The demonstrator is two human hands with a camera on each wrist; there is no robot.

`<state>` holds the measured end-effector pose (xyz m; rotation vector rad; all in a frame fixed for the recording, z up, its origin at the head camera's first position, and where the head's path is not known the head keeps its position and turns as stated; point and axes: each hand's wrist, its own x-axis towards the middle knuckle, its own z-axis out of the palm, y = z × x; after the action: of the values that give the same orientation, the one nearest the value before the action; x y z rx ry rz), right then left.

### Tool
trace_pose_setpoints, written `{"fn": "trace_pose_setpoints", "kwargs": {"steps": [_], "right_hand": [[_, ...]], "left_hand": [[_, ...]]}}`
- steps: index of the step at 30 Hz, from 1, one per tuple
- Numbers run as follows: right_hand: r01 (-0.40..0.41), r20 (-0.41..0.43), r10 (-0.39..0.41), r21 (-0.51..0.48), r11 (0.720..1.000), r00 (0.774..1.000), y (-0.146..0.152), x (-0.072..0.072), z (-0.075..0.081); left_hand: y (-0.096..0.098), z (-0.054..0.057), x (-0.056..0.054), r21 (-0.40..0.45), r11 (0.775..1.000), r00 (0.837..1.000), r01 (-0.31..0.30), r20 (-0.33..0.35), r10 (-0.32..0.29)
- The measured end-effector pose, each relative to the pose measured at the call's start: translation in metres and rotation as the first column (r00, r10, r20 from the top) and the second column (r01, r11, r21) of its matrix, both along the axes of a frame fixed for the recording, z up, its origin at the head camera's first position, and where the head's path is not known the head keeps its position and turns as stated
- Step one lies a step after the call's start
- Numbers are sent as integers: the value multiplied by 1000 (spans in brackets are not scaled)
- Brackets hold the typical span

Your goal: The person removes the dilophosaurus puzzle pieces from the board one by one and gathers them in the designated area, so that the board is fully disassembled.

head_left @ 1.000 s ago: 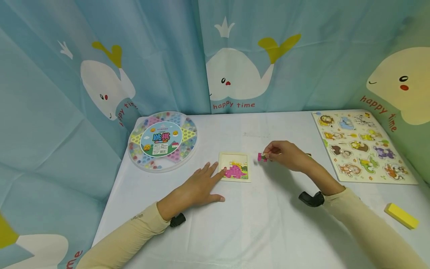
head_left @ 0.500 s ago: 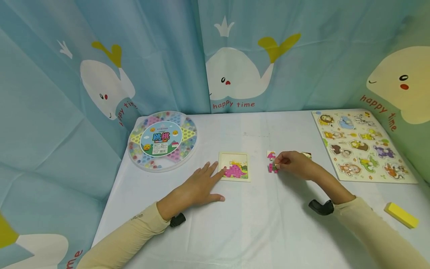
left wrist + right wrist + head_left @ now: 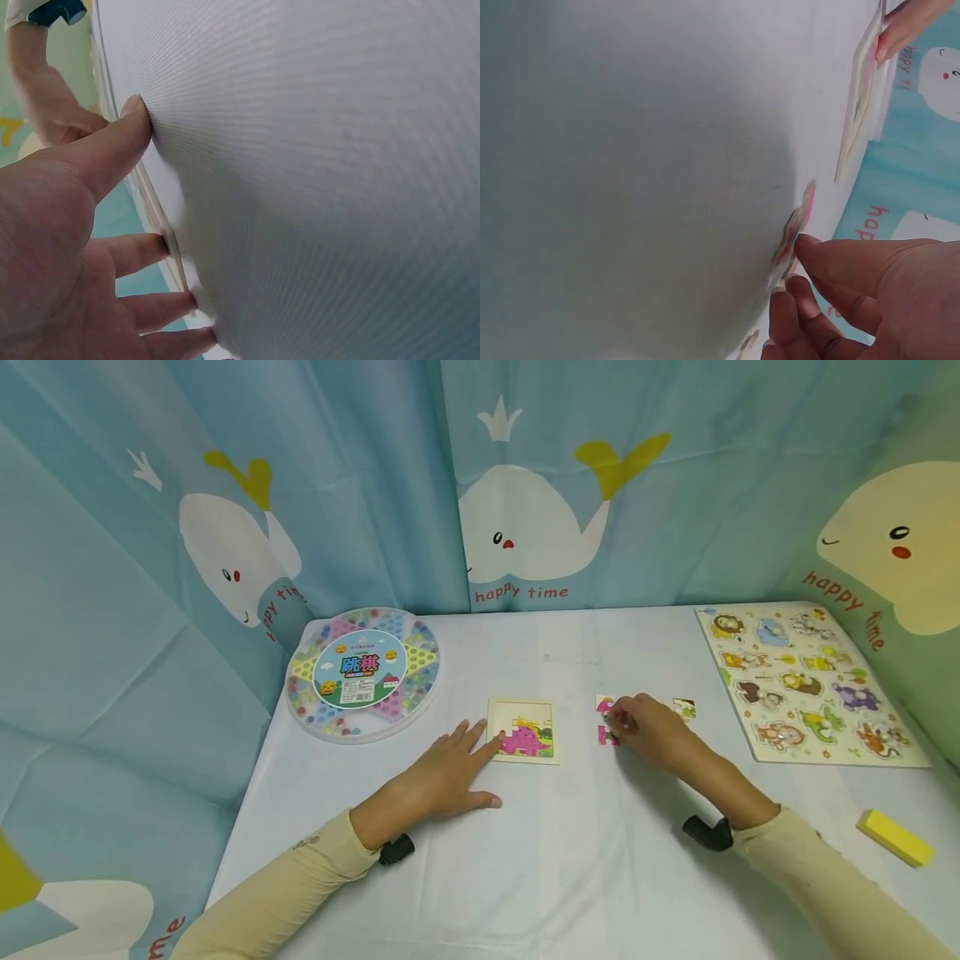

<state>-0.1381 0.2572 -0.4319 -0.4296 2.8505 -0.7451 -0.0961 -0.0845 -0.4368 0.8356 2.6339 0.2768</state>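
My left hand (image 3: 442, 777) lies spread, its index fingertip on the left side of a small wooden puzzle tray (image 3: 503, 713). Inside the tray, joined pieces form part of a pink dinosaur (image 3: 522, 742). To the right, my right hand (image 3: 654, 733) pinches at a small puzzle piece (image 3: 787, 240) low over the table, thumb and fingertips together. Its fingers hide part of the loose pieces there: a pink-and-white puzzle piece (image 3: 603, 702) and a pink-and-green puzzle piece (image 3: 604, 736). Another green-and-white puzzle piece (image 3: 685, 707) lies behind the right hand.
A round Chinese checkers box (image 3: 360, 714) stands at the back left of the white table (image 3: 525, 868). At the right lies an animal peg puzzle board (image 3: 765, 714), with a yellow block (image 3: 895, 838) nearer the front. Whale-print curtains (image 3: 375, 527) hang around the table.
My right hand moved right and forward with the pink-and-green piece, set it beside the other loose pieces, then shifted slightly away from me. The left hand has kept its place.
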Motion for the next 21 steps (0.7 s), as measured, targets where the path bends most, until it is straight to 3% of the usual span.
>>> {"fn": "trace_pose_setpoints", "kwargs": {"steps": [7, 14, 21], "right_hand": [[11, 58, -8, -45, 999, 998, -26, -5, 8], [-91, 25, 94, -96, 991, 995, -62, -7, 9], [-165, 47, 172, -120, 979, 984, -92, -10, 5]], "left_hand": [[0, 1, 0, 6, 1000, 1000, 5, -7, -5], [-1, 0, -1, 4, 1000, 1000, 8, -7, -8], [-1, -1, 0, -2, 1000, 1000, 14, -20, -14]]}}
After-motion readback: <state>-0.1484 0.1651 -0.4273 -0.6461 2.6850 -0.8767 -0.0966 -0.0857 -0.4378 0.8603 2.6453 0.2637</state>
